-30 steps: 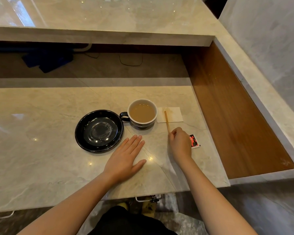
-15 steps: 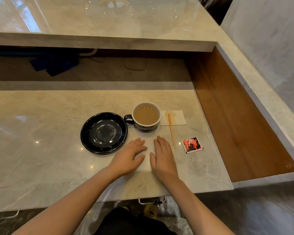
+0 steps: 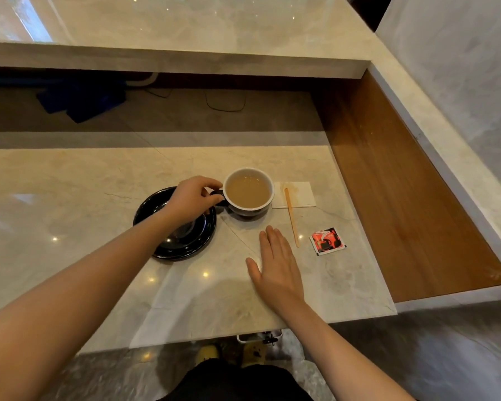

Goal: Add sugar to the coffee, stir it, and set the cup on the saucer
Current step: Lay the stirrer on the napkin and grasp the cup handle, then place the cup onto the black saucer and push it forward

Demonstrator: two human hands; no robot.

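On counter (image 3: 70,198), cup (image 3: 248,190) is pinched at its handle by left hand (image 3: 193,198), handle pointing left, just right of saucer (image 3: 174,224). Right hand (image 3: 275,264) is laid flat, fingers together, near stick (image 3: 291,217), which runs front-to-back w/ far end on napkin (image 3: 301,195). Counted: 1 cup, 1 saucer, 1 stick, 1 packet (image 3: 327,241).

Marble worktop (image 3: 78,198), glossy, light spots on it. White napkin (image 3: 300,195) flat on worktop. Raised marble ledge (image 3: 185,33) behind. Lower shelf between, with blue cloth (image 3: 81,101) and thin black cable (image 3: 226,104). Brown wood panel (image 3: 411,198) along side. Yellow slippers (image 3: 209,353) on grey floor (image 3: 417,357) below worktop edge.
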